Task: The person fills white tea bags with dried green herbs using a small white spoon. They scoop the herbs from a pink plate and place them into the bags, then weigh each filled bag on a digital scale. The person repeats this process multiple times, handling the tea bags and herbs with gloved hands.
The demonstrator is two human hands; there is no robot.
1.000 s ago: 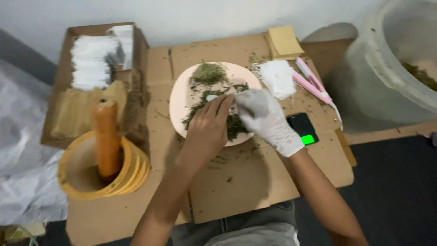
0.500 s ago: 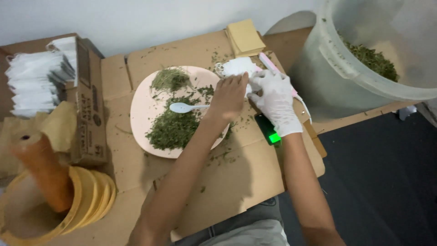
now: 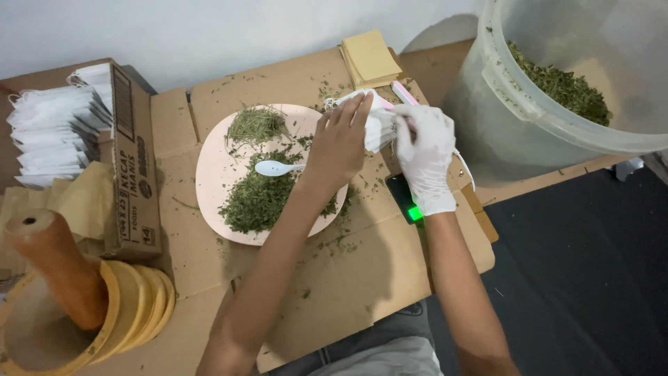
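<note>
A pale pink plate [image 3: 216,167] lies on brown cardboard and carries two heaps of dried green herb [image 3: 259,198]. A white plastic spoon [image 3: 273,168] rests on it, bowl to the left. My bare left hand [image 3: 338,143] and my white-gloved right hand [image 3: 422,148] both grip a small white paper pouch [image 3: 376,125] just right of the plate, above a small black scale with a green light [image 3: 406,200].
A big translucent tub [image 3: 529,104] with green herb stands at right. A cardboard box [image 3: 132,160] of white pouches [image 3: 52,132] sits at left, a yellow mortar with a wooden pestle [image 3: 59,278] at lower left. Tan paper squares [image 3: 369,56] and pink strips [image 3: 402,94] lie behind my hands.
My view has swung left and the scene has slid right. Both hands left the herb on the plate and rose to the right, taking hold of the white pouch. The spoon now lies free.
</note>
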